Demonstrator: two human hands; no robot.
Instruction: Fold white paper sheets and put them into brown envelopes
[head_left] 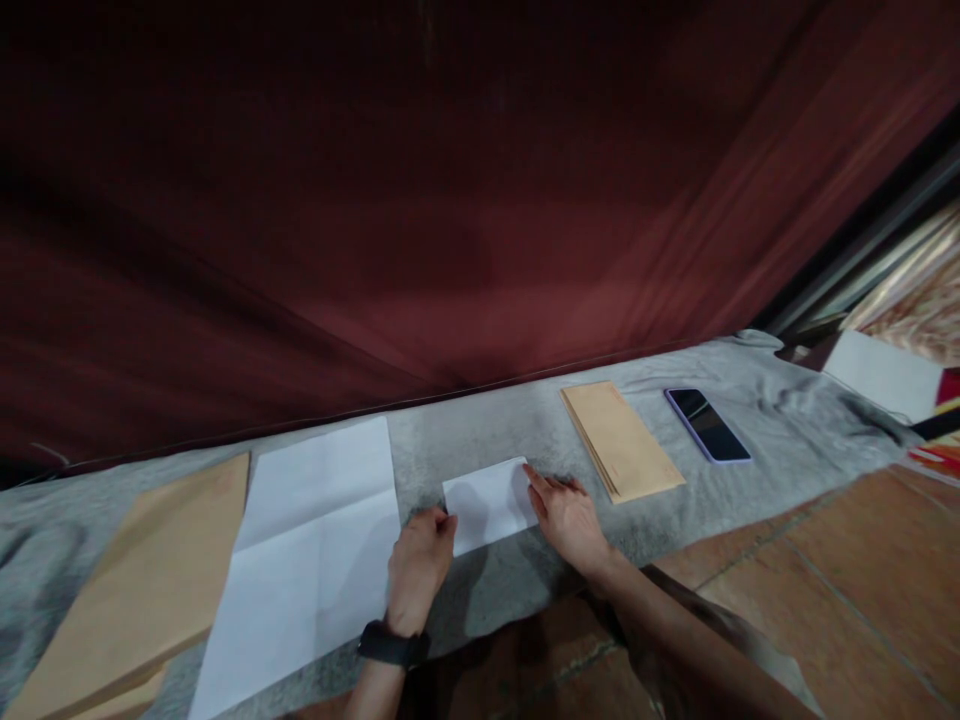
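A folded sheet of white paper lies on the grey cloth between my hands, its long side running left to right. My left hand, a dark band on its wrist, is curled at the paper's left edge, with thumb and index finger closed on it. At the right end, my right hand has its thumb and index finger on the paper near the upper corner. Its other fingers are bent and partly hidden. Left of my left hand is a larger, creased sheet of white paper, spread flat.
Large brown envelopes lie at the far left, partly under the big sheet. Smaller brown envelopes and a phone in a purple case are to the right. A dark red curtain hangs behind the grey cloth; tiled floor shows in front.
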